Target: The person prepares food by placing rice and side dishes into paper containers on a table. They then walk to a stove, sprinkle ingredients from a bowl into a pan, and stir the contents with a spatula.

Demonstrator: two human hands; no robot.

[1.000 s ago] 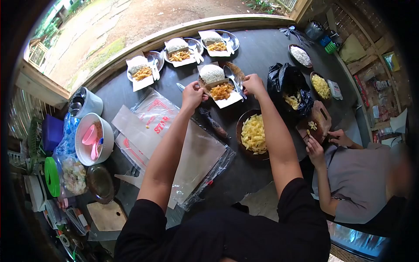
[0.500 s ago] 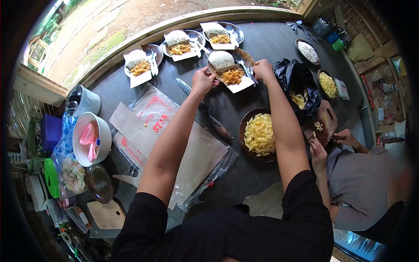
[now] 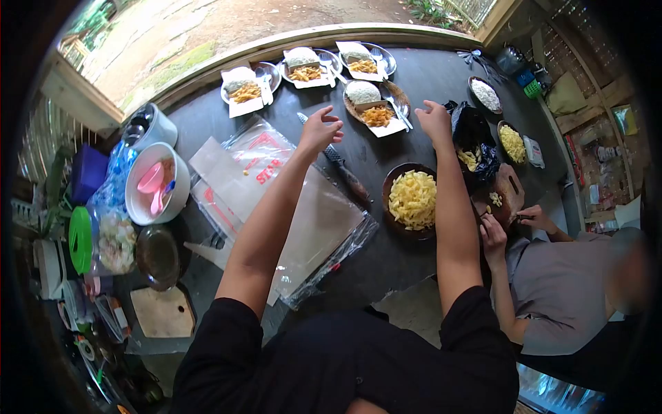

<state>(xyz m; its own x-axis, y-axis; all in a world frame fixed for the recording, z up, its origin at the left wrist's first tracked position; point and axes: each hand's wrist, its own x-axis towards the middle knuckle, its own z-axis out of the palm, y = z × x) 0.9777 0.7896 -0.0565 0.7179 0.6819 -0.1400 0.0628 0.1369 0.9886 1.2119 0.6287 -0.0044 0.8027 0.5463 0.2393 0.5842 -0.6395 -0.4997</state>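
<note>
My left hand (image 3: 321, 130) hangs over the dark table with fingers apart and nothing in it, above the knife (image 3: 343, 170). On the other side, my right hand (image 3: 434, 119) is empty too, its fingers apart. Between them, nearer the far edge, lies a brown plate (image 3: 403, 92) with a mound of white rice (image 3: 363, 92), a paper of orange-brown food (image 3: 377, 116), and a spoon and fork. Neither hand touches that plate. Below my right hand stands a bowl of yellow cut pieces (image 3: 412, 200), partly covered by my forearm.
Three plates of rice and food (image 3: 304, 65) line the far edge. Papers in plastic (image 3: 296, 200) lie left of centre, near a white tub (image 3: 183, 181). At right are a black bag (image 3: 473, 131) and a co-worker (image 3: 565, 290) cutting on a board (image 3: 508, 190).
Both my hands have let go of the brown plate and moved apart from it, and their fingers have opened. The view has shifted somewhat.
</note>
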